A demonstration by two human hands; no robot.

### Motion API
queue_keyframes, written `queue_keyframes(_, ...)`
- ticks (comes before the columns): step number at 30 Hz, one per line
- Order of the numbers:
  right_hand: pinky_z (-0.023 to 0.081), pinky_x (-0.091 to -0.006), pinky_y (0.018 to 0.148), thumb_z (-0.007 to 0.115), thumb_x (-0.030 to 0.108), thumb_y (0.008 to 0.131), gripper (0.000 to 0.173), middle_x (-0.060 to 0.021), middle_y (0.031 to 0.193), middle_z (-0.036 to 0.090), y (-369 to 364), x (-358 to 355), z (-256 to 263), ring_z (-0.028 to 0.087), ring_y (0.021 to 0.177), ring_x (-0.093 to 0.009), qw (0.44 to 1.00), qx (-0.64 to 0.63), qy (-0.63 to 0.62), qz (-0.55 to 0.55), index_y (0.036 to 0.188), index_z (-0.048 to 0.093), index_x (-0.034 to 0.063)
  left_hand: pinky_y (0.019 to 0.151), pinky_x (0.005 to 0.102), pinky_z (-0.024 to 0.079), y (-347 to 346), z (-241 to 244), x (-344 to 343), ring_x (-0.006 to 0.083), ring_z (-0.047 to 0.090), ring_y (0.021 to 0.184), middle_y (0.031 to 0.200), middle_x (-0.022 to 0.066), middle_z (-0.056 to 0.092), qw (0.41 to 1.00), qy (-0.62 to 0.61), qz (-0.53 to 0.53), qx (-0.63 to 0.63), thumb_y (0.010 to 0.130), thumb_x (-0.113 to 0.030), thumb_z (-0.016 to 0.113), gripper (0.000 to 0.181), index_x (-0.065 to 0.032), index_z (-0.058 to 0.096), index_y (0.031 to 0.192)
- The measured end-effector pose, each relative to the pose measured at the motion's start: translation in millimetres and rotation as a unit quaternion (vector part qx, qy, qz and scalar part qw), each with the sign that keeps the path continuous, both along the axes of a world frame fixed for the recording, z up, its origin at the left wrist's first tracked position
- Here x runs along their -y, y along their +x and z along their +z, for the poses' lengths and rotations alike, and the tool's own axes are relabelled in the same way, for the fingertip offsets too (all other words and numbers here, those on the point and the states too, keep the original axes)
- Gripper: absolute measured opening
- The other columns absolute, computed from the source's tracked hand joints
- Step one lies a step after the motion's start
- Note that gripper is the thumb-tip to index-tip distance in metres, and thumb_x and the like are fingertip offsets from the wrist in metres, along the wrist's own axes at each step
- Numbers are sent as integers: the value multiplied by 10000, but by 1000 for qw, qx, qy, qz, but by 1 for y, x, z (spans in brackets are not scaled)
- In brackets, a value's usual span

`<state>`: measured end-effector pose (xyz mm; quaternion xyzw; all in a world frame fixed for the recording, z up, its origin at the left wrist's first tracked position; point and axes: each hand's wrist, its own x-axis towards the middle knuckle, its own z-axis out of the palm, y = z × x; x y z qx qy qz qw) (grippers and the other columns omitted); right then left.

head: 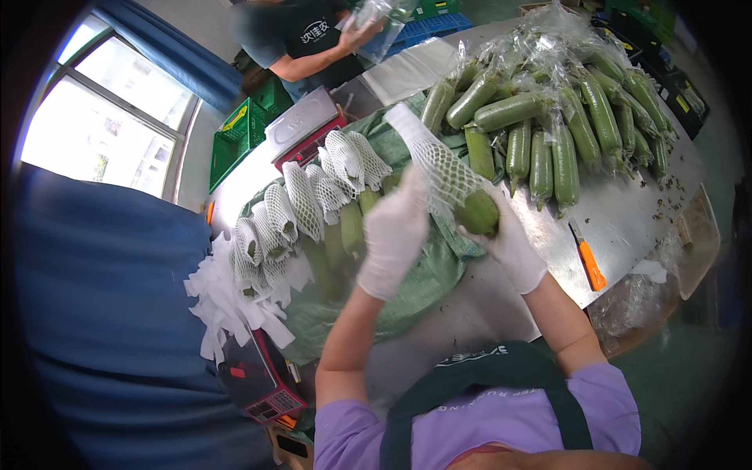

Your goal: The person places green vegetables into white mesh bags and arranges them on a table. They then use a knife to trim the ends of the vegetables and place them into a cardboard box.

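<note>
Both my hands wear white gloves. My right hand [510, 241] holds the lower end of a green gourd [477, 212], whose upper part is inside a white foam net sleeve [432, 155]. Beside the sleeve is my left hand [396, 235], blurred, fingers bent; whether it grips the net I cannot tell. Left of it, several gourds in foam nets [302, 202] lie in a row, with bare gourds [352, 229] near them on a green woven sack [411, 294]. Flat white foam sleeves [226, 299] are heaped at the left. Plastic-wrapped gourds [564, 164] are piled at the right.
An orange utility knife [590, 267] lies on the metal table [634, 223] at the right. A red scale [308, 126] stands at the far side, another [273, 399] at the lower left. A co-worker [311, 35] handles clear bags across the table. Green crates [235, 141] stand beyond.
</note>
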<state>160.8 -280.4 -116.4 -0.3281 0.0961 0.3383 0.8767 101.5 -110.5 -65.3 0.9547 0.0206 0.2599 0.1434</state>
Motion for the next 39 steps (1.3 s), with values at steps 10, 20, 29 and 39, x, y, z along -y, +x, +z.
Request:
queue_keyframes(10,386,-293,1034,514,131,986,500,-126,1398,489,-36,-42,-1,481,1242,-178,884,440,-96,-122,1447,369,3,1013,305,414,-43,-47,67,242,482,1245,1450,170,382,824,-543,-109,123,954,-53,547,751,-76,67,1532)
queue_keyframes(20,541,-377,667,525,172,967,432,-184,967,654,-82,-54,26,663,740,-335,626,684,-369,62,1397,493,171,1089,326,330,-52,-56,-9,221,385,1311,1522,117,284,651,-686,25,325,961,-91,564,711,-92,136,1530)
queue_keyframes(29,494,-355,874,567,175,935,474,-222,1169,604,-35,-151,-27,631,1050,-309,643,672,-353,107,1391,471,90,976,347,446,41,-66,-158,253,509,1188,1402,181,416,676,-673,67,293,949,-50,548,644,-76,209,1495)
queue_keyframes(39,480,-469,875,584,508,866,855,-309,1130,564,29,-165,-104,593,1008,-439,564,536,-593,207,1498,209,71,827,443,510,22,-127,-246,401,649,903,1000,242,665,963,-209,169,-27,806,-251,705,488,-51,559,1227)
